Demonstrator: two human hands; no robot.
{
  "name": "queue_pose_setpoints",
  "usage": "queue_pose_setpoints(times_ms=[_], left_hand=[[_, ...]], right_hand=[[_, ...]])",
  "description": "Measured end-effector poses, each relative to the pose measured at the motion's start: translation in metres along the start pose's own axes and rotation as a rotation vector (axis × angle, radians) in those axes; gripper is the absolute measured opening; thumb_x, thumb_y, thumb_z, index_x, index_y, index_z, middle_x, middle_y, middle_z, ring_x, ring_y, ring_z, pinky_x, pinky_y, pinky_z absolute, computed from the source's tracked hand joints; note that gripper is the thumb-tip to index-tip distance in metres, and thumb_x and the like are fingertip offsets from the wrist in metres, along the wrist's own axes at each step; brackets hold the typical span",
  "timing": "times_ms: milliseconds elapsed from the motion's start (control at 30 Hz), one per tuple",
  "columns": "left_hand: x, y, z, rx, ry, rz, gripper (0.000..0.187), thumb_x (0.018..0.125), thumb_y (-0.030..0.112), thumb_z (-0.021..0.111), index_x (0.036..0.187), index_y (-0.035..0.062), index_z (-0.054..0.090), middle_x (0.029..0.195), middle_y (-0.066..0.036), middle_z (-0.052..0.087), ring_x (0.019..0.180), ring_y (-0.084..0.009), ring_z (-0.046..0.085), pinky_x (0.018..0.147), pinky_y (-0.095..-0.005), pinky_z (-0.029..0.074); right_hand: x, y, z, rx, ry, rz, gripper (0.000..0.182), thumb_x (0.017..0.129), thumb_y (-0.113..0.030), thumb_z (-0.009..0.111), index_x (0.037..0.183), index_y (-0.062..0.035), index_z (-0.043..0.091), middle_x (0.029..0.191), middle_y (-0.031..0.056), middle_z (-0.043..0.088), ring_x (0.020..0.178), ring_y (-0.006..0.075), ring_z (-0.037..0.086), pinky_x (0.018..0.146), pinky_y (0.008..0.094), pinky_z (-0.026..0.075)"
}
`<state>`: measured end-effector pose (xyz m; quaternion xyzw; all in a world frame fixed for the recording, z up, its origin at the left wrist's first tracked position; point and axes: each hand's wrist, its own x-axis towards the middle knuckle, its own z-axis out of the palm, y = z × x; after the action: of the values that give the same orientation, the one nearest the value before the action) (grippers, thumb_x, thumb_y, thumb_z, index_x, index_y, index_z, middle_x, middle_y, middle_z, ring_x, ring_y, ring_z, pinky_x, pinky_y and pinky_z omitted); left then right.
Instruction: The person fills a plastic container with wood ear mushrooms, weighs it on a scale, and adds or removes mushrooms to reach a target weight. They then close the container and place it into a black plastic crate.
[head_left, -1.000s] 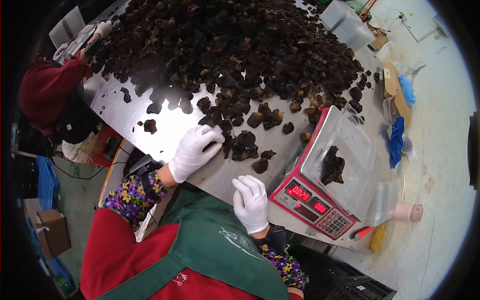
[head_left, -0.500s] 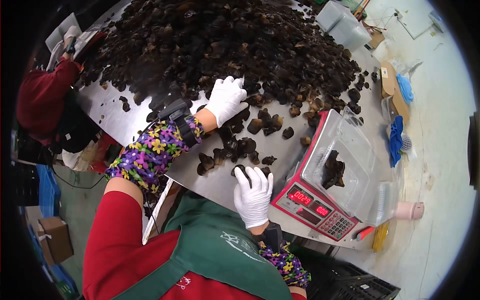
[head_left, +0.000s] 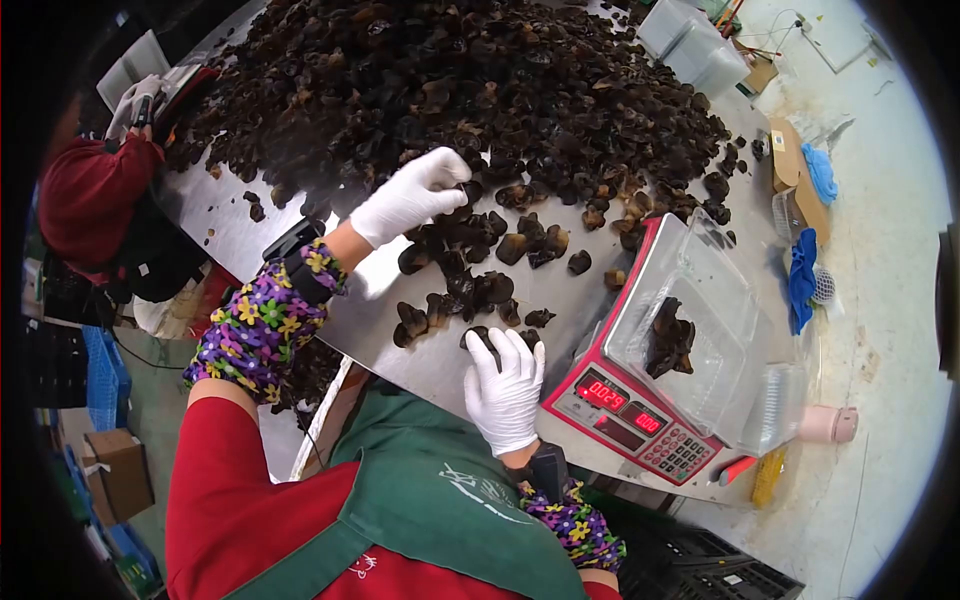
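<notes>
My left hand (head_left: 415,195), in a white glove, is held over the near edge of the big pile of dark wood ear mushrooms (head_left: 450,80). Its thumb and curled fingers are apart, with nothing visible between them. Lower down, my gloved right hand (head_left: 505,390) has bent fingers over a small bunch of wood ear mushrooms (head_left: 478,337) on the metal table (head_left: 375,335). Loose pieces (head_left: 470,290) lie between my hands. Right of my right hand stands a red digital scale (head_left: 630,415), lit up, with a clear plastic tray (head_left: 715,330) holding one dark clump (head_left: 671,338).
Stacked clear containers (head_left: 690,45) stand at the back right. Beyond the scale are a blue cloth (head_left: 802,280) and a pink cup (head_left: 830,423). Another person in a red sleeve (head_left: 95,200) works at the left table side. Black crates (head_left: 720,565) sit below right.
My left hand has drawn back leftward from the loose pieces, its thumb and fingers now spread apart. My right hand stays in place. The other person's hands have shifted slightly.
</notes>
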<state>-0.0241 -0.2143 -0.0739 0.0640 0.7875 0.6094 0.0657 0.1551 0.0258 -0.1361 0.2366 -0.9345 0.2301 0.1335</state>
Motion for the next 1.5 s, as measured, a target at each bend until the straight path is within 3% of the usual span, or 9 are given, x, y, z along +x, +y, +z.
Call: queue_pose_setpoints(times_ms=[100,300,567,667,833,900,1000,1300,1500], left_hand=[[0.014,-0.006,0.021,0.609,-0.026,0.536,0.025,0.088,0.011,0.070,0.113,0.0106,0.066,0.097,-0.008,0.064,0.088,-0.0249,0.065,0.080,-0.0373,0.053],[0.024,-0.030,0.047,0.921,-0.151,0.475,0.016,0.081,0.017,0.073,0.093,0.0083,0.067,0.092,-0.011,0.062,0.094,-0.0321,0.063,0.082,-0.0423,0.053],[0.006,0.009,0.012,-0.510,-0.044,-0.261,0.005,0.098,0.016,0.063,0.100,0.0128,0.065,0.100,0.001,0.067,0.085,-0.0077,0.061,0.072,-0.0249,0.049],[0.008,0.017,0.010,-0.735,-0.008,-0.287,0.005,0.098,0.011,0.060,0.100,0.0124,0.064,0.101,-0.001,0.067,0.083,-0.0074,0.060,0.070,-0.0247,0.050],[0.047,-0.007,0.033,0.120,-0.008,0.131,0.010,0.094,0.007,0.064,0.103,0.0024,0.067,0.090,-0.006,0.068,0.080,-0.0104,0.064,0.069,-0.0261,0.051],[0.056,-0.014,0.047,0.730,0.161,0.349,0.017,0.084,0.016,0.073,0.097,0.0053,0.071,0.092,-0.014,0.070,0.084,-0.0275,0.069,0.075,-0.0354,0.054],[0.063,-0.014,0.060,0.967,0.124,0.167,0.016,0.085,0.020,0.072,0.091,0.0055,0.072,0.090,-0.014,0.070,0.084,-0.0282,0.069,0.074,-0.0357,0.054],[-0.017,0.024,-0.001,-0.310,-0.100,-0.266,0.016,0.097,0.023,0.063,0.092,0.0083,0.064,0.074,0.003,0.058,0.064,-0.0046,0.048,0.058,-0.0217,0.037],[-0.151,-0.003,-0.079,-0.061,0.044,-0.289,0.019,0.100,0.020,0.059,0.089,0.0055,0.058,0.077,-0.001,0.060,0.072,-0.0076,0.056,0.059,-0.0217,0.040]], right_hand=[[0.001,0.001,0.000,-0.008,0.014,0.001,0.056,0.080,-0.016,0.070,0.135,-0.0188,0.059,0.132,0.0100,0.051,0.129,0.0313,0.045,0.112,0.0602,0.032],[0.001,0.000,-0.002,0.032,0.026,0.009,0.053,0.081,-0.013,0.070,0.133,-0.0177,0.060,0.129,0.0113,0.053,0.126,0.0337,0.048,0.111,0.0600,0.032],[0.000,0.000,0.000,0.045,0.020,0.007,0.055,0.080,-0.013,0.070,0.134,-0.0182,0.059,0.130,0.0111,0.053,0.127,0.0331,0.047,0.111,0.0600,0.032],[0.001,0.000,0.000,0.044,0.012,0.004,0.055,0.080,-0.014,0.070,0.134,-0.0186,0.059,0.131,0.0113,0.052,0.128,0.0331,0.047,0.111,0.0602,0.032],[0.001,0.000,0.000,0.046,0.018,0.006,0.054,0.081,-0.013,0.070,0.134,-0.0183,0.059,0.131,0.0116,0.052,0.127,0.0331,0.047,0.110,0.0601,0.032],[0.001,0.001,0.000,0.043,0.020,0.005,0.054,0.081,-0.013,0.069,0.134,-0.0182,0.059,0.130,0.0117,0.052,0.127,0.0332,0.047,0.110,0.0600,0.032],[0.001,0.001,0.000,0.046,0.028,0.001,0.054,0.081,-0.013,0.069,0.134,-0.0179,0.058,0.130,0.0117,0.053,0.127,0.0331,0.047,0.110,0.0597,0.032],[0.001,0.001,0.000,0.070,0.019,0.004,0.054,0.081,-0.015,0.070,0.134,-0.0174,0.059,0.130,0.0112,0.052,0.127,0.0330,0.047,0.110,0.0598,0.031],[0.001,0.001,0.000,0.065,0.030,0.004,0.055,0.081,-0.015,0.070,0.135,-0.0177,0.059,0.131,0.0110,0.052,0.127,0.0330,0.047,0.111,0.0601,0.032]])
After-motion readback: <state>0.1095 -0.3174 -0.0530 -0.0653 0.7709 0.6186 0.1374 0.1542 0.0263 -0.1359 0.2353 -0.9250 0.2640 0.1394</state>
